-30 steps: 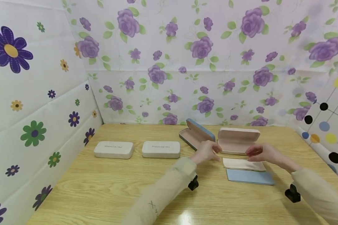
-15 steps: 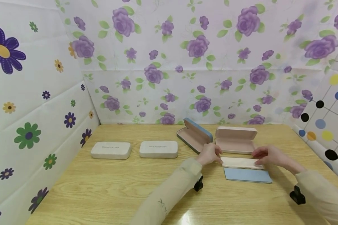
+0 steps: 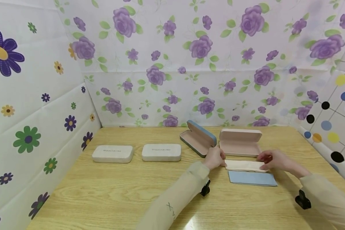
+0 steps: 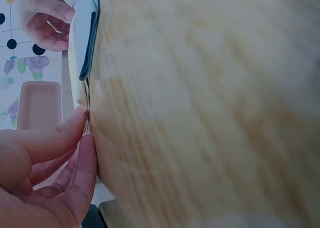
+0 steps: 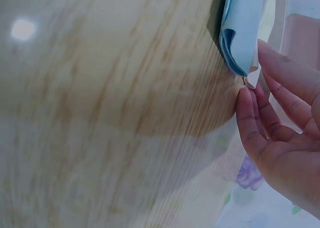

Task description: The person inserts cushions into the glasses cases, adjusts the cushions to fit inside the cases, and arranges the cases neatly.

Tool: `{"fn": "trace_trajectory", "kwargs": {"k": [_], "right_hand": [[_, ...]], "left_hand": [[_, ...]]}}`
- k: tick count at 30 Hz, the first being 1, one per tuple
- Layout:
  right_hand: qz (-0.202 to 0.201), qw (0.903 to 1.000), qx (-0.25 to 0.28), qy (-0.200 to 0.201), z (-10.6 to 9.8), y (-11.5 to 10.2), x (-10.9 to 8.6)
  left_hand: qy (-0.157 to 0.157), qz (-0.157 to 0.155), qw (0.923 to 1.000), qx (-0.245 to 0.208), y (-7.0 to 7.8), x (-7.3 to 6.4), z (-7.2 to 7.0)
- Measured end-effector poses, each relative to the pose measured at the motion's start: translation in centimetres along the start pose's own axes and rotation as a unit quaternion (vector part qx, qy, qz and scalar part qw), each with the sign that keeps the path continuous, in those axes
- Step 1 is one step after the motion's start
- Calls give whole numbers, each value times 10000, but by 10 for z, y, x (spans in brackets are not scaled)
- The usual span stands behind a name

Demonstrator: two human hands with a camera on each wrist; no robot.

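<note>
A folded cream cloth (image 3: pixel 242 165) lies on the table in front of an open white glasses case (image 3: pixel 239 148) with a pink lining. My left hand (image 3: pixel 215 157) pinches the cloth's left end between thumb and forefinger, as the left wrist view shows up close. At the opposite end my right hand (image 3: pixel 277 160) pinches the right corner, its thumb on top and fingertips at the table. Just nearer to me lies a folded light blue cloth (image 3: pixel 252 178). Behind my left hand, an open blue glasses case (image 3: pixel 199 139) stands at an angle.
Two closed white glasses cases, the left one (image 3: pixel 113 154) and the middle one (image 3: pixel 161 152), sit in a row to the left. Flowered sheeting (image 3: pixel 158 95) hangs behind the wooden table (image 3: pixel 109 191), with dotted sheeting (image 3: pixel 337 137) on the right.
My left hand has moved right and taken hold of the cream cloth's left end. My right hand has closed on its right end. The head view has shifted slightly.
</note>
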State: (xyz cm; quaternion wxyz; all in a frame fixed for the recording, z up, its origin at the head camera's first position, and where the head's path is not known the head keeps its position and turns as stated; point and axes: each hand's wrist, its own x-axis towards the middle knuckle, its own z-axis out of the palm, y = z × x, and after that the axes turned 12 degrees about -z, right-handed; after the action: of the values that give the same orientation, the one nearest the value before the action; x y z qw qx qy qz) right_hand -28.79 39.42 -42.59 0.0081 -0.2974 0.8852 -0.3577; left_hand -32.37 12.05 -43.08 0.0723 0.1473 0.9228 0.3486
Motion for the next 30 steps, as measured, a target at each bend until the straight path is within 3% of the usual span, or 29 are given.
{"fn": "trace_trajectory", "kwargs": {"k": [9, 17, 26, 30], "right_hand": [[203, 9997, -23, -92, 0, 1, 0], [243, 9996, 139, -77, 1, 3, -1], [31, 9997, 240, -13, 1, 4, -2], [-23, 9989, 456, 96, 0, 4, -3]], "left_hand": [[-138, -503, 9984, -235, 5, 0, 0], [-15, -718, 9974, -42, 8, -1, 2], [-165, -429, 9973, -567, 4, -3, 3], [-306, -91, 9945, -1002, 1, -4, -2]]}}
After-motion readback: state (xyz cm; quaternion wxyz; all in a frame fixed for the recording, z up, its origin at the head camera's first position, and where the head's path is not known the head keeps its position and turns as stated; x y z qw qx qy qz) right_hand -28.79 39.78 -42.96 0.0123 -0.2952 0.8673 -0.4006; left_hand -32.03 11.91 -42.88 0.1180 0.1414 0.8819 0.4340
